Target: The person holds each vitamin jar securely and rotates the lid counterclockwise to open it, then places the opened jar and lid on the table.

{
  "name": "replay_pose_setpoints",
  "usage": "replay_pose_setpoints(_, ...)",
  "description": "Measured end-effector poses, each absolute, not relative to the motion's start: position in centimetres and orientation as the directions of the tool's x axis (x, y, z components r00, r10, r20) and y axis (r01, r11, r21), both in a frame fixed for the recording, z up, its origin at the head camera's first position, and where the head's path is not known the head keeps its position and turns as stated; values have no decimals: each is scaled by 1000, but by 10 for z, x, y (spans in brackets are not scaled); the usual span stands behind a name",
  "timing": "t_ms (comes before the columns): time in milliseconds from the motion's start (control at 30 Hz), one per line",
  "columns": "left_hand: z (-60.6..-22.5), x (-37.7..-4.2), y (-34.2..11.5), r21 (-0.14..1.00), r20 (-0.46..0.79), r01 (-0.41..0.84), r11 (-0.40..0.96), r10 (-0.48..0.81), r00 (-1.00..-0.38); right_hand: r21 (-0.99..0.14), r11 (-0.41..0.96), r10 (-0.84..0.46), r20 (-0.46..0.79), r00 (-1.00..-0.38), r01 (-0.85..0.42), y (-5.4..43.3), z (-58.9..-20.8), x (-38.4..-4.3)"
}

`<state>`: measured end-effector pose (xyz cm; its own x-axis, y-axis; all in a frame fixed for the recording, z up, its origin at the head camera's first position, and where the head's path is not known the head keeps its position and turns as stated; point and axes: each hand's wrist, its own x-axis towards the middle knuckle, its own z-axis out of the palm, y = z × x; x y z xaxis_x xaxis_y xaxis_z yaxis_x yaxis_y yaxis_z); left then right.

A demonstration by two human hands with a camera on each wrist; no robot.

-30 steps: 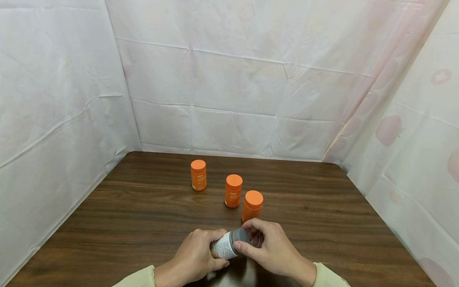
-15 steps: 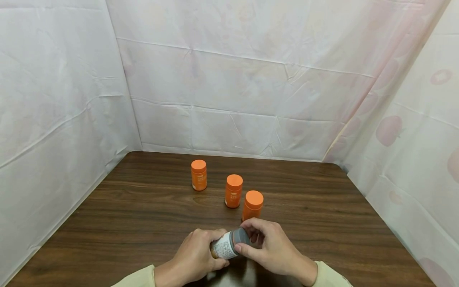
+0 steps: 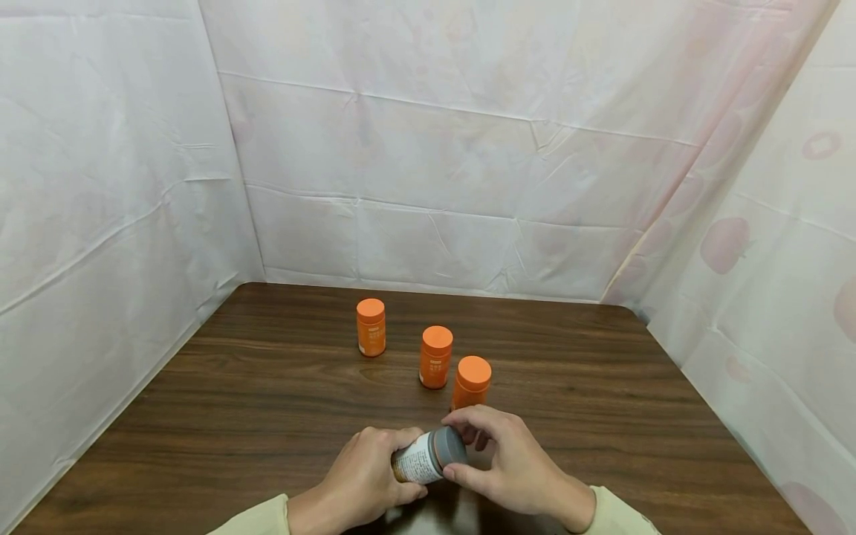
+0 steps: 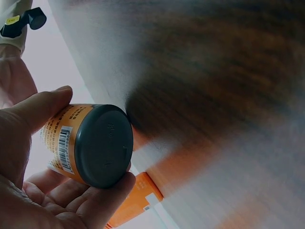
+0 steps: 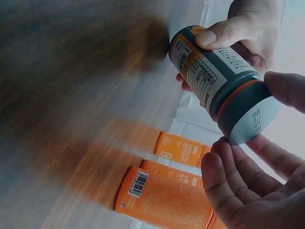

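A dark grey bottle (image 3: 416, 461) with a white and orange label is held tilted near the table's front. My left hand (image 3: 364, 472) grips its body, thumb on one side and fingers on the other; the left wrist view shows the bottle's dark base (image 4: 105, 145). My right hand (image 3: 515, 464) has its thumb and fingertips round the grey cap (image 5: 250, 114), touching its rim. An orange ring (image 5: 233, 98) shows between cap and body. Just beyond the right hand stands an orange bottle (image 3: 472, 379), its lower part hidden by the fingers.
Two more orange bottles stand upright farther back, one near the middle (image 3: 435, 358) and one to the left (image 3: 371, 327). They rest on a dark wood-grain table (image 3: 267, 386). White printed sheets (image 3: 428, 163) hang along its back and sides.
My right thumb has slid down along the cap's rim while the index fingertip has moved left over its top side. The left hand and the bottle's body stay in place.
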<state>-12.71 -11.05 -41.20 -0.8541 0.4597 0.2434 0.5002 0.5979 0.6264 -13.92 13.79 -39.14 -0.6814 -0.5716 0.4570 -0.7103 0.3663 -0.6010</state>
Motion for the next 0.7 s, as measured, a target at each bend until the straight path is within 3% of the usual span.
replay_pose_setpoints(367,-412,-127,-112,627,244,495,602,451,-858,-545,255,-622,540,-567,-799,137,-391,-140)
replay_pose_setpoints(700,-413,-127,-111,625,255,503,597,453,-854,-554,285,-622,513,-591,-782,137,-393,-139)
